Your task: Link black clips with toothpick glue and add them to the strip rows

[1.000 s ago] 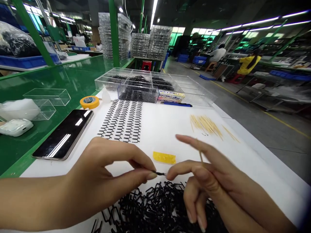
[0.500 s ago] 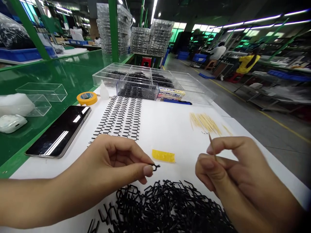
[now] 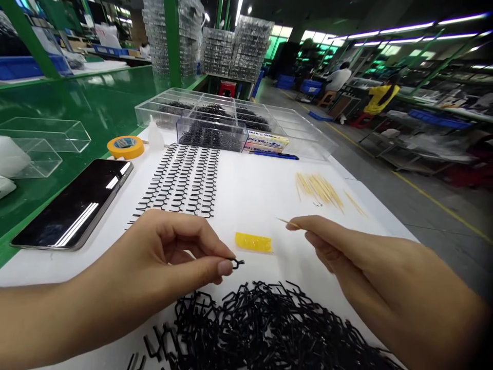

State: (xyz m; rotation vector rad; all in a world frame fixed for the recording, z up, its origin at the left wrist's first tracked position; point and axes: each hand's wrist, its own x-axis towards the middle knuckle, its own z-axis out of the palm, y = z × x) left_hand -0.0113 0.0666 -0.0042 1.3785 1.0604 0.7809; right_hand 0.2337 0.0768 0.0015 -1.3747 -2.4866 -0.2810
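Observation:
Between thumb and forefinger, my left hand (image 3: 169, 262) pinches a small black Y-shaped part (image 3: 238, 263), its forked end sticking out to the right. My right hand (image 3: 346, 257) is closed on a wooden toothpick (image 3: 284, 220), whose tip points left, apart from the black part. Below both hands spreads a heap of loose black Y-shaped parts (image 3: 262, 329). A strip of yellow tape (image 3: 253, 242) lies on the white surface between the hands. Behind my left hand, similar black parts (image 3: 181, 177) lie in neat columns. A pile of toothpicks (image 3: 319, 190) lies beyond my right hand.
A phone (image 3: 73, 203) and an orange tape roll (image 3: 125, 147) lie at left. A clear compartment box (image 3: 285, 115) holding black parts stands at the back, with small cartons (image 3: 265, 143) and a blue pen-like tool (image 3: 273, 154) before it. Two people sit farther off at right.
My right hand has turned, swinging the toothpick from upright to pointing left toward the black part. My left hand keeps its pinch. The whole view has shifted slightly.

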